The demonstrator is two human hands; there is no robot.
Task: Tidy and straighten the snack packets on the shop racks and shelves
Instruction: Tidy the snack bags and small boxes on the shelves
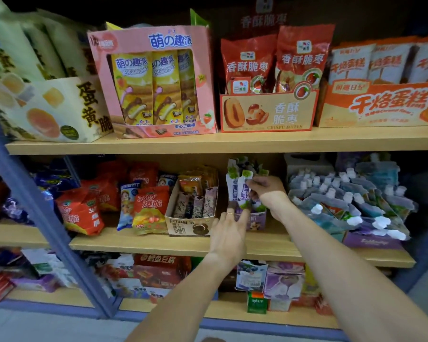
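The right hand (265, 187) pinches an upright white packet (242, 191) to straighten it, while the left hand (229, 233), fingers relaxed, steadies its purple box (256, 222).

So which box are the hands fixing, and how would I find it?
Look at the middle wooden shelf, under the red crispy dates box. Between the brown FUTUAN box and the heap of spouted pouches sits a small purple box. Only it holds tall white packets with green tops.

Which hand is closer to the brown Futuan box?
Left. The left hand hovers right beside the Futuan box, at its right edge; the right hand is farther right, pinching white packets.
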